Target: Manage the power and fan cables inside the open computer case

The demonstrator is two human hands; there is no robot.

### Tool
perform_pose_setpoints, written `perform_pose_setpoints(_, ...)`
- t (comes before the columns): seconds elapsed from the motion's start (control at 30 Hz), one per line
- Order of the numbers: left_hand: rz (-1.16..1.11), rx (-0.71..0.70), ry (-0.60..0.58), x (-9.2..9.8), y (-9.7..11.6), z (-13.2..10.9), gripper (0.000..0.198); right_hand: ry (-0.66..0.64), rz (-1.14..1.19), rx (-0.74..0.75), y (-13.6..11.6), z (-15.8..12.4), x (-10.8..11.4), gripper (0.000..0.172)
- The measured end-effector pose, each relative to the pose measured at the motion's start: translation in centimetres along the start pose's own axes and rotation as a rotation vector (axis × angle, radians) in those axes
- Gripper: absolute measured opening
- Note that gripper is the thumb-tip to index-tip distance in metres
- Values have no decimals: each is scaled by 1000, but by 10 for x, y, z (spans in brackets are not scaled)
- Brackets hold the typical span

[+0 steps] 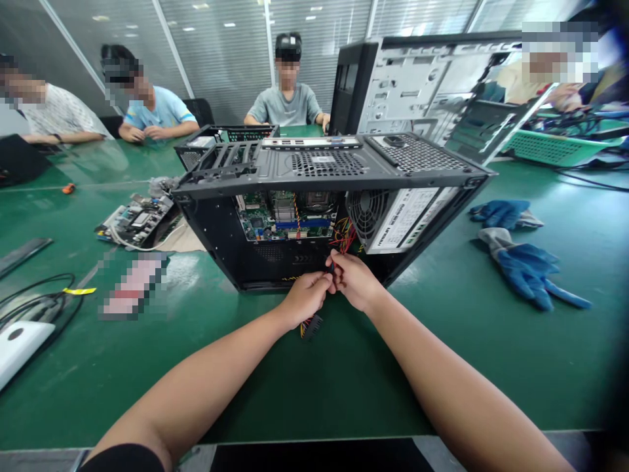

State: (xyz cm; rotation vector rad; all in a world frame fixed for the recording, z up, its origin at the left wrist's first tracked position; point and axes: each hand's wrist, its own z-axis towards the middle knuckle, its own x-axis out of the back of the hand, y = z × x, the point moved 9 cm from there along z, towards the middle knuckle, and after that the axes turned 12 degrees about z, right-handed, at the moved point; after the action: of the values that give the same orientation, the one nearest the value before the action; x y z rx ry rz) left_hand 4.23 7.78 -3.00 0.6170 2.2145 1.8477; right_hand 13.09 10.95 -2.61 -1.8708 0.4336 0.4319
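An open black computer case (324, 180) lies on its side in front of me, its open face toward me. Inside, the motherboard (287, 219) shows at the back and the power supply (403, 219) sits at the right. Multicoloured power cables (346, 235) run from the power supply to my hands. My left hand (307, 296) is closed on the cable bundle, and a black multi-pin connector (311, 327) hangs below it. My right hand (358, 278) pinches the cables right beside it, at the case's lower front edge. The fingers hide exactly which wires they grip.
Blue work gloves (523, 265) lie at right, near a green basket (555, 147) of cables. A second open case (398, 85) stands behind. Loose computer parts (140, 219), a phone-like blurred item (132, 285) and black cables (46, 288) lie left. Several people sit around the table.
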Motion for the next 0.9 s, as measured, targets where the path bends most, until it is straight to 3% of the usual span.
perform_pose_setpoints(0.3,98,-44,-7,2,5,-1,33,-46,27,-12,-1,-2,-1,37)
perform_pose_setpoints(0.6,385,-144,91,10,17,-2,34,-12,12,84,-3,-3,0,40)
perform_pose_setpoints(0.9,425,-138,121,12,19,-3,34,-24,-11,106,-4,-3,-1,43)
